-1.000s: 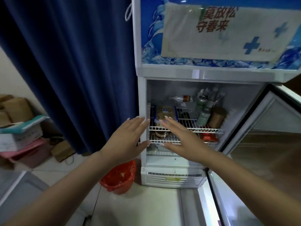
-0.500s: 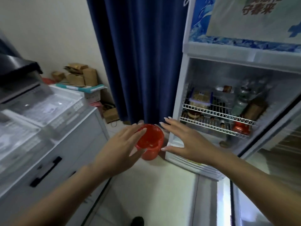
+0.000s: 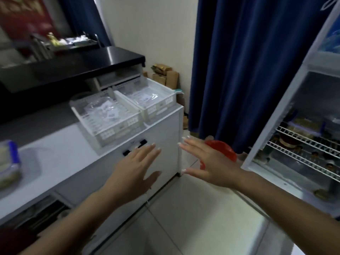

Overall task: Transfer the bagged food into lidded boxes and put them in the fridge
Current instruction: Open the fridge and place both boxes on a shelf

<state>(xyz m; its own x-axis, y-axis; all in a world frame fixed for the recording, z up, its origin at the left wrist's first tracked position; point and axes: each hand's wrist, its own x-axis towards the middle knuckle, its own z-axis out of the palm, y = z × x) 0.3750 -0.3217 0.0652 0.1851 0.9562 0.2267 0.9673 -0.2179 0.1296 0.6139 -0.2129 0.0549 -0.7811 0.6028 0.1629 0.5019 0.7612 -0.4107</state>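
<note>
Both hands, left (image 3: pixel 135 173) and right (image 3: pixel 209 163), hung empty with fingers spread, no grip. A lidded box (image 3: pixel 8 162) sat on the bench (image 3: pixel 60 153) at nine o'clock; the open fridge (image 3: pixel 294 116) stood at three.

Open floor (image 3: pixel 198 208) between counter (image 3: pixel 60 159) and fridge (image 3: pixel 287 126)

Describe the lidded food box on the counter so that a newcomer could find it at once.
Start at the white counter left of the open fridge. At its far left edge stands the lidded box: clear, with blue clips, unlike the two white slotted baskets further along.
</note>
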